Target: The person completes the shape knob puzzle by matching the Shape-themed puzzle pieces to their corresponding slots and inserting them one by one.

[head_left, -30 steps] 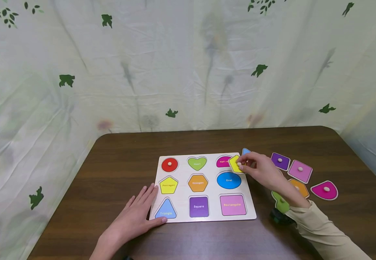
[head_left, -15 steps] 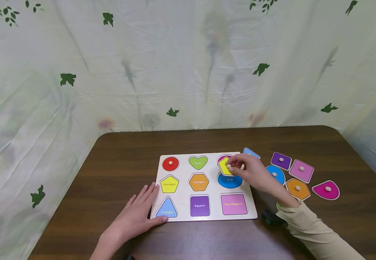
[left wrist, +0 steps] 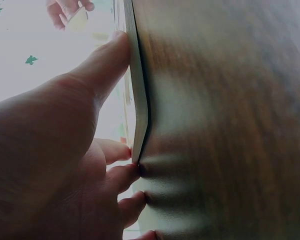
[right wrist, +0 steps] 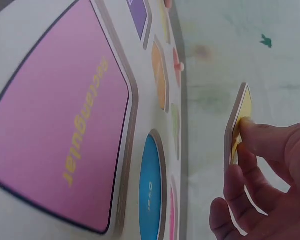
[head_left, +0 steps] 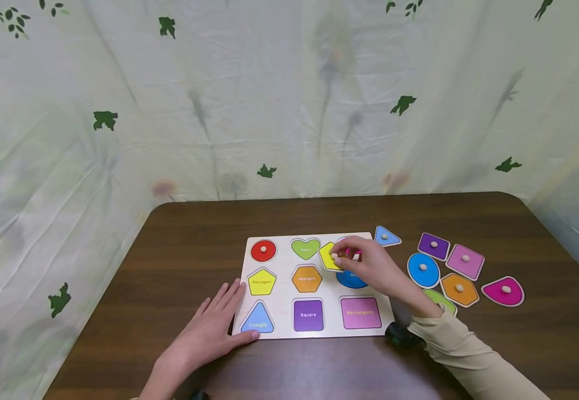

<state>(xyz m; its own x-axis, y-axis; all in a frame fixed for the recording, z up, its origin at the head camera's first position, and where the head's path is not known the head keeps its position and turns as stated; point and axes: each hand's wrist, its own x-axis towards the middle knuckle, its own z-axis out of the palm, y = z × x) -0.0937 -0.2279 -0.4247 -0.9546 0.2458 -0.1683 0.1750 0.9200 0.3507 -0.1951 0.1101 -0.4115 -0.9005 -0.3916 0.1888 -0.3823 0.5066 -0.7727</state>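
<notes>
My right hand (head_left: 372, 269) pinches a yellow pentagon puzzle piece (head_left: 326, 257) by its small knob, over the upper part of a white shape puzzle board (head_left: 282, 311). In the right wrist view the yellow piece (right wrist: 246, 104) stands tilted on edge, clear of the board, between thumb and fingers. The printed pentagon recess (head_left: 261, 282) lies at the board's left, in the middle row. My left hand (head_left: 204, 333) rests at the board's lower left with fingers extended, its thumb on the front edge. In the left wrist view the fingertips touch the board's side (left wrist: 140, 107).
A red circle piece (head_left: 257, 253) sits in the upper left recess. Right of the board lie loose knobbed pieces: a blue triangle (head_left: 382, 240), purple square (head_left: 427, 245), pink rectangle (head_left: 462, 269), blue oval (head_left: 419, 276), orange hexagon (head_left: 452, 286), magenta half round (head_left: 494, 293) and a partly covered green piece (head_left: 441, 301).
My right hand has carried the yellow pentagon leftward from the board's right edge to beside the heart recess. More of the loose pieces show now. The left hand stays in place.
</notes>
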